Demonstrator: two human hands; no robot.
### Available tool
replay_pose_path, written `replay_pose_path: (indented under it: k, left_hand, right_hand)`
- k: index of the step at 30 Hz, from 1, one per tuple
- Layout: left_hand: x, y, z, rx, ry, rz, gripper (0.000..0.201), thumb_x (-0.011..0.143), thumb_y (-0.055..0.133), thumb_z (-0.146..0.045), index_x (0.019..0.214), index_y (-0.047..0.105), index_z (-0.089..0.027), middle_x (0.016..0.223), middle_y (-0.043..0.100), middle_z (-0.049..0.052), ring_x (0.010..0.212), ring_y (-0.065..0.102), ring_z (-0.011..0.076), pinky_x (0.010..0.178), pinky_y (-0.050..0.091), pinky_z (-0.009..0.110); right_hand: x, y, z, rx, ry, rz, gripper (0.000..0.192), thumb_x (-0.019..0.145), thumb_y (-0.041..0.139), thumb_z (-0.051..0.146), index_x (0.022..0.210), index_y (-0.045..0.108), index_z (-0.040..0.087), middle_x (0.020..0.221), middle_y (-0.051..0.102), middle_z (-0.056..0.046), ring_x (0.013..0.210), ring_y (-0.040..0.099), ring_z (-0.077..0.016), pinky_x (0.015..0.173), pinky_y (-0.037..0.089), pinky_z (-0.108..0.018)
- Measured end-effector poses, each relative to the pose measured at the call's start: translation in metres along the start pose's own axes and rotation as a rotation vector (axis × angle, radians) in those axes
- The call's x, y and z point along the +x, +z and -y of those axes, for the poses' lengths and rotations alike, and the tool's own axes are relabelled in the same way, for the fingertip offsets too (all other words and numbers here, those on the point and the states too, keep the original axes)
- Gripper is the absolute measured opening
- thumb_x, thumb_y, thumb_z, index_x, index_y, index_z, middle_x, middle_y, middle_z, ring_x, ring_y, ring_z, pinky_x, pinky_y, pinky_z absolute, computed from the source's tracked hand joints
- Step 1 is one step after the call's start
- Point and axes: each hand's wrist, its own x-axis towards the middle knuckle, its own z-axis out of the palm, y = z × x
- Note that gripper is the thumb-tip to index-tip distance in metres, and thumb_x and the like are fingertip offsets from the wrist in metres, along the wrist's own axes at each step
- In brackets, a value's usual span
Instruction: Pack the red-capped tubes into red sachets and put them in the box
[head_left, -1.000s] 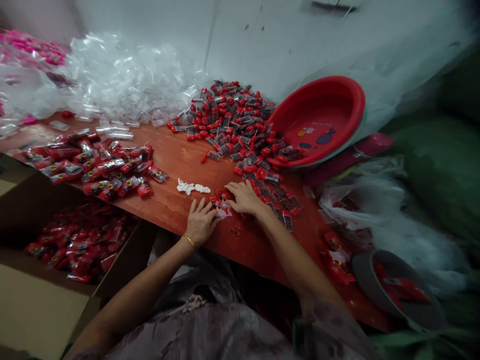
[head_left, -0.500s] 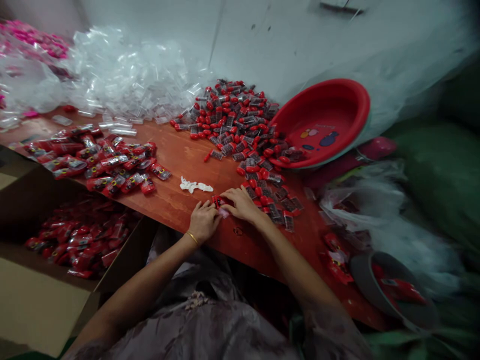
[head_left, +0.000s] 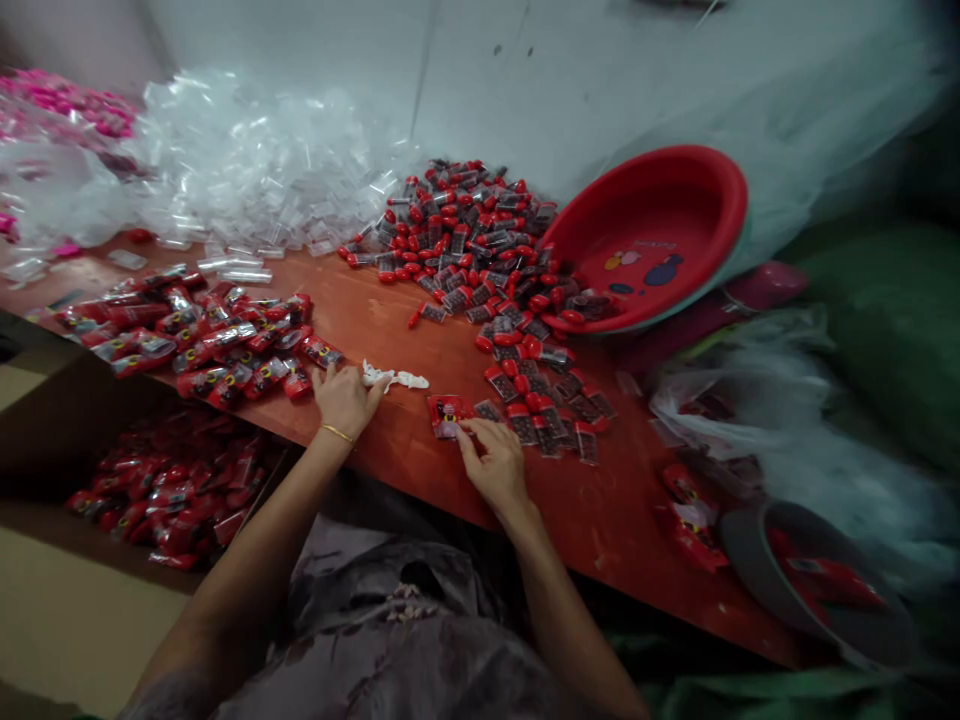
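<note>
We note a red-brown table point(head_left: 420, 330) with a red basin point(head_left: 652, 235) tipped beside a heap of red-capped vials point(head_left: 469, 235). Our left hand point(head_left: 343, 398) lies spread, fingers touching a white scrap point(head_left: 394, 378); our right hand point(head_left: 493, 462) rests open, fingertips on a red packet point(head_left: 448, 414) lying flat near the table edge

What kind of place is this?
Probably a small hand-packing workshop: heaps of red-capped vials, a pile of clear sleeves and a cardboard box of filled red packets beside the wooden table.
</note>
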Motion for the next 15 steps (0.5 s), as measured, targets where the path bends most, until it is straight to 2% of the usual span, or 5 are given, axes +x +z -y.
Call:
replay_pose_path:
  k: [2, 5, 9, 12, 15]
  left_hand:
    - [0.004, 0.004, -0.008, 0.019, 0.027, 0.027, 0.051, 0.085, 0.04, -0.056, 0.083, 0.068, -0.013, 0.085, 0.07, 0.018, 0.099, 0.059, 0.0342, 0.093, 0.035, 0.05]
    - [0.005, 0.008, -0.019, 0.023, 0.045, 0.069, 0.048, 0.084, 0.044, -0.053, 0.089, 0.068, -0.012, 0.09, 0.07, 0.019, 0.101, 0.058, 0.0342, 0.095, 0.034, 0.05]
    - [0.003, 0.008, -0.018, -0.008, 0.118, 0.122, 0.035, 0.085, 0.047, -0.042, 0.094, 0.069, -0.017, 0.1, 0.07, 0.014, 0.106, 0.056, 0.0334, 0.097, 0.032, 0.051]
    - [0.004, 0.006, -0.011, -0.048, 0.19, 0.152, 0.028, 0.086, 0.046, -0.035, 0.093, 0.068, -0.02, 0.106, 0.07, 0.011, 0.107, 0.056, 0.031, 0.096, 0.034, 0.049]
    - [0.008, 0.009, -0.008, -0.088, 0.228, 0.175, 0.027, 0.087, 0.043, -0.029, 0.085, 0.068, -0.022, 0.102, 0.072, 0.01, 0.104, 0.06, 0.0278, 0.097, 0.034, 0.047]
  right_hand:
    - [0.017, 0.003, 0.006, -0.099, 0.04, 0.079, 0.026, 0.091, 0.046, 0.033, 0.099, 0.067, 0.02, 0.096, 0.071, -0.008, 0.091, 0.06, -0.0224, 0.084, 0.04, -0.035]
    - [0.056, 0.011, 0.018, -0.269, 0.093, 0.263, 0.029, 0.09, 0.048, 0.035, 0.106, 0.066, 0.019, 0.101, 0.069, -0.011, 0.094, 0.057, -0.0264, 0.081, 0.038, -0.039]
    - [0.1, 0.029, 0.033, -0.338, 0.026, 0.441, 0.027, 0.092, 0.045, 0.031, 0.103, 0.067, 0.019, 0.106, 0.067, -0.013, 0.103, 0.052, -0.0278, 0.083, 0.035, -0.041]
    - [0.114, 0.043, 0.039, -0.318, 0.004, 0.506, 0.029, 0.093, 0.041, 0.026, 0.095, 0.069, 0.018, 0.102, 0.068, -0.012, 0.101, 0.054, -0.0258, 0.083, 0.034, -0.04]
    - [0.118, 0.052, 0.044, -0.29, 0.026, 0.504, 0.028, 0.092, 0.042, 0.027, 0.098, 0.068, 0.018, 0.102, 0.069, -0.01, 0.098, 0.058, -0.0242, 0.081, 0.036, -0.037]
